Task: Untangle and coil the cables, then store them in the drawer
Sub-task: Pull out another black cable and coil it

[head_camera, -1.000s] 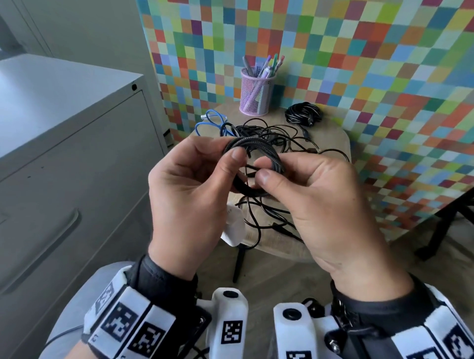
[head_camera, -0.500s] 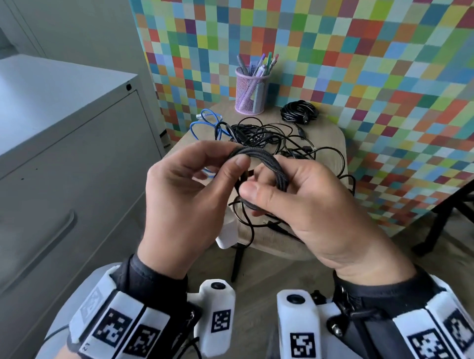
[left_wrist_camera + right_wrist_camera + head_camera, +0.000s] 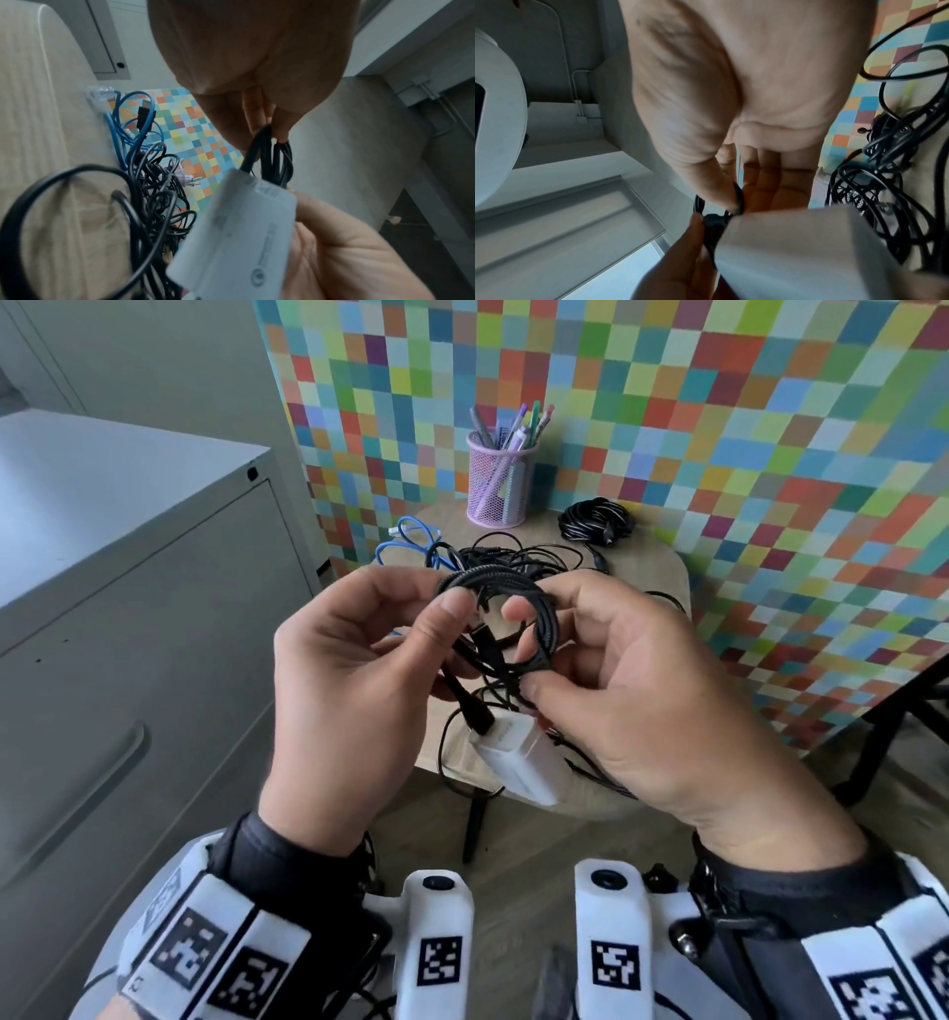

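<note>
- The black coiled cable (image 3: pixel 518 618) is held in the air above the near edge of the tabletop (image 3: pixel 662 588), between both hands.
- The left hand (image 3: pixel 354 690) pinches the coil at its top, thumb against the curled fingers.
- The right hand (image 3: pixel 652 701) pinches the coil's right and lower side between thumb and fingers.
- A white adapter block (image 3: pixel 518 762) hangs from the coil's lower end on a short black plug.
- Handling, as judged: the cable is light, limp and springy, so the loops are likely to spread unless pinched across all turns. The block is the heavy, rigid end and is expected to swing; it is best supported or taken at the plug.
- The remaining tangled cables (image 3: pixel 513 557), a blue cable (image 3: pixel 405 541) and a finished black bundle (image 3: pixel 595 521) lie nearer the far edge, by the pen cup (image 3: pixel 500 477).
- The grey cabinet (image 3: pixel 128 660) stands to the left; its drawer front appears closed.
- Only the head view shows the whole coil and both grips.
- The left wrist view shows the strands (image 3: pixel 272 154) bunched at the fingertips and faint print on the block (image 3: pixel 241 233), unreadable.
- The right wrist view shows the thumb (image 3: pixel 721 182) pressed on the loop; the block there is blurred.
</note>
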Demonstrator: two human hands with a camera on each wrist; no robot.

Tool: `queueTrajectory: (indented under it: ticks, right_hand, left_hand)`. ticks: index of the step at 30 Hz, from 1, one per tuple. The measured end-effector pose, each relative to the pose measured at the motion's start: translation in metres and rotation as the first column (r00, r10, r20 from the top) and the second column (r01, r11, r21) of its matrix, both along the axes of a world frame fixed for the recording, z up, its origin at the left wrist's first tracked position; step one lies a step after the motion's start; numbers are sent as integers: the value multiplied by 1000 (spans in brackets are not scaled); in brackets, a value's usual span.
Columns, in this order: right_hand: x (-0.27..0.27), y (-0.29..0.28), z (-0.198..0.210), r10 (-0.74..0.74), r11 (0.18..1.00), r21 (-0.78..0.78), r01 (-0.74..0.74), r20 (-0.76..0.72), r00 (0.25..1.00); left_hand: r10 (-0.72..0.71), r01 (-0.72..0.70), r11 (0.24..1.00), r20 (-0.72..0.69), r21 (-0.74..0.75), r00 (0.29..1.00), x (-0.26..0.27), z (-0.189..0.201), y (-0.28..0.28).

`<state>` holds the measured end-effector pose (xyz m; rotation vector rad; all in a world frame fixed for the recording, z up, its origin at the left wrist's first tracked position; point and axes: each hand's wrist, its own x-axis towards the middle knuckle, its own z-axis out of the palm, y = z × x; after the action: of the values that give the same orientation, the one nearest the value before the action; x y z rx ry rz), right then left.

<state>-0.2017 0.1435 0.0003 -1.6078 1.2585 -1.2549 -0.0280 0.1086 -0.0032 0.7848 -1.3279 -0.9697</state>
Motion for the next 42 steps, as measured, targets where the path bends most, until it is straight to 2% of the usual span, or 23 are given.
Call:
queueTrajectory:
  ticks: [5,10,14,16,19,21,24,26,27,29,30,35,42]
  right_hand:
    - [-9,0,4,-10,1000,-28,9,-63,998]
    - [-9,-2,4,-186,980,-64,187,32,982]
    - [-6,-2,5,-239,961,-119,248,84,967]
    - [-4,-2,2,-298,941,-158,300,37,954]
    - [-3,-1,0,-432,874,-310,375,-140,891]
    - [-2,-1,-1,-477,839,-374,395,-156,865]
    - [-1,-2,-5,-419,888,-221,404,-25,907]
    - [0,-5,-6,-306,945,-83,317,120,944]
    - [1,-6,-6,-253,964,-28,266,225,941]
    - [3,-7,-5,-175,984,52,169,434,884]
    - [4,-7,-4,-149,989,70,132,493,857]
    - [8,-6,-1,-121,992,86,90,495,860]
    - [15,-3,1,-123,992,66,105,583,803]
  left_hand:
    - [-60,64,995,-60,82,996,2,2,-2]
    - [-94,102,989,-81,105,992,3,4,-2]
    - [-132,140,984,-78,112,988,2,4,1]
    - [-137,143,985,-72,96,988,1,4,2]
    - [-112,117,990,-61,82,992,-1,4,3]
    - [-96,101,992,-62,70,993,-3,4,3]
    - [-83,89,994,-77,69,994,-2,4,2]
    - [-85,93,993,-101,75,991,-2,4,2]
    - [-89,98,992,-112,78,990,-2,3,1]
    - [-101,112,991,-131,78,986,-4,2,2]
    - [-105,116,990,-133,77,986,-4,1,2]
    - [-98,106,992,-121,67,988,-4,0,2]
    - [-11,8,1000,-95,-28,995,-9,-1,5]
